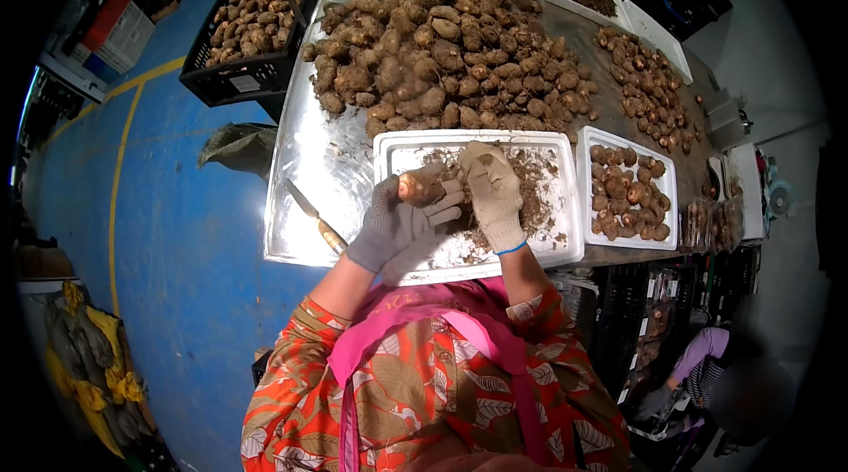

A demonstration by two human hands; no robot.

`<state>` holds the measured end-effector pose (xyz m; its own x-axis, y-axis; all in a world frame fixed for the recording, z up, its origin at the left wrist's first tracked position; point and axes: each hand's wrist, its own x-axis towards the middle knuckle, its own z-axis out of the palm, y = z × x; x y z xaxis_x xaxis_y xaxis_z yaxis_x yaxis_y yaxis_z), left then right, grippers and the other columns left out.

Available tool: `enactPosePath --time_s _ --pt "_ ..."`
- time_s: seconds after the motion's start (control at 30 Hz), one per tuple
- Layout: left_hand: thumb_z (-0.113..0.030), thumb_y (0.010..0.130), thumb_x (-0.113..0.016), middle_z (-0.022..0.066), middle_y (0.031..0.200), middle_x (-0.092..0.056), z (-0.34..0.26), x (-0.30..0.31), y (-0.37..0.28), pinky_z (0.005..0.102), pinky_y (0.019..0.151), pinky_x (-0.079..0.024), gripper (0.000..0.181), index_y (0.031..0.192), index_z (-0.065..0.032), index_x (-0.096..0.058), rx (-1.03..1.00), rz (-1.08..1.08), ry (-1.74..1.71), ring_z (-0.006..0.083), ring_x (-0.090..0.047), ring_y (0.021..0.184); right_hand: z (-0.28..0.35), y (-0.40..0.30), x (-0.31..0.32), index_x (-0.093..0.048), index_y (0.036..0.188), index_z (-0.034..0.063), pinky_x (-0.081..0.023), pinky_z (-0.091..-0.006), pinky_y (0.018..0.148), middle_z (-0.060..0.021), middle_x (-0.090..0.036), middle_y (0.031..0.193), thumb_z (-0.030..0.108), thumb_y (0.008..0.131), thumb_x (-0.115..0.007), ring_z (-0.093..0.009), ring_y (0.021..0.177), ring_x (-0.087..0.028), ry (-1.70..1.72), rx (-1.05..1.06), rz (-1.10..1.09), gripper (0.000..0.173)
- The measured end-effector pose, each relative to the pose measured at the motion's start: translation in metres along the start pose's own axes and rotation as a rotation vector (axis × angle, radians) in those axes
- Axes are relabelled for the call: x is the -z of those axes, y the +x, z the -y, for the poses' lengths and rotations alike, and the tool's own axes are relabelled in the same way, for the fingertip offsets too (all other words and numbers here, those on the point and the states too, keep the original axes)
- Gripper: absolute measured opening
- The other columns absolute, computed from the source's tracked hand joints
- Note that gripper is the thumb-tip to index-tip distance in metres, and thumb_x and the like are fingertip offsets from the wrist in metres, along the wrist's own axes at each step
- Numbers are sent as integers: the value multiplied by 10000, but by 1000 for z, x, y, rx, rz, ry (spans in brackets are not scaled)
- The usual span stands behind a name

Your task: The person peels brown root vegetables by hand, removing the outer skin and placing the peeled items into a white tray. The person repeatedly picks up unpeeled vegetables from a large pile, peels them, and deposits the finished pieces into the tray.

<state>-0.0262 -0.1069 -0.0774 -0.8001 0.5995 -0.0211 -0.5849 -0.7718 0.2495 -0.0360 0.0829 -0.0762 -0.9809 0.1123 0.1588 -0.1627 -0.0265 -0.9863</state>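
My left hand (404, 220), in a knitted glove with dots, holds a brown taro corm (421, 186) with a pinkish end. Its palm faces up over the left part of a white foam tray (563, 207). Soil and root scraps (530, 187) lie in that tray. My right hand (492, 187), in a soiled pale glove with a blue cuff edge, is just right of the corm with its fingers bent; whether anything is inside them I cannot tell. A knife (315, 216) with a wooden handle rests on the metal table, left of the tray.
A large heap of taro corms (450, 55) covers the table's far part. On the right stands a foam tray of trimmed corms (626, 194), with a smaller pile (652, 91) beyond it. A black crate of corms (252, 25) is at upper left. Another person (702, 372) is at lower right.
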Motion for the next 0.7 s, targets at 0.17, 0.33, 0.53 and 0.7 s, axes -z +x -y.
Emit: enactPosePath --time_s 0.17,0.33,0.53,0.7 --pt "-458 1014 -364 138 1245 -583 9 6 1 459 992 -475 516 1304 -53 -496 13 -124 30 277 -603 1106 56 -7 -36 -623 1046 -47 -518 -357 867 -127 -653 1026 84 797 -760 -230 903 -653 -237 411 218 312" --pt "-415 1035 -381 58 1083 -599 21 15 0 384 1002 -463 358 1120 -106 -541 -70 -293 169 211 -580 1087 23 -12 -15 -645 1063 34 -503 -327 863 -86 -665 958 156 859 -690 -224 922 -652 -221 35 5 242" --pt "-497 1020 -373 129 1206 -591 20 -10 9 407 908 -531 533 1323 -66 -457 173 -302 276 265 -615 1064 66 -15 3 -557 1287 68 -460 -350 987 -99 -621 1191 354 832 -724 -259 1153 -576 -760 54 307 563" --pt "-391 1006 -500 110 1183 -626 15 -27 4 346 921 -518 483 1317 -23 -514 437 -170 530 187 -629 1010 28 -21 38 -555 1270 21 -507 -306 870 -95 -645 1145 220 867 -699 -202 976 -639 56 -486 264 472"
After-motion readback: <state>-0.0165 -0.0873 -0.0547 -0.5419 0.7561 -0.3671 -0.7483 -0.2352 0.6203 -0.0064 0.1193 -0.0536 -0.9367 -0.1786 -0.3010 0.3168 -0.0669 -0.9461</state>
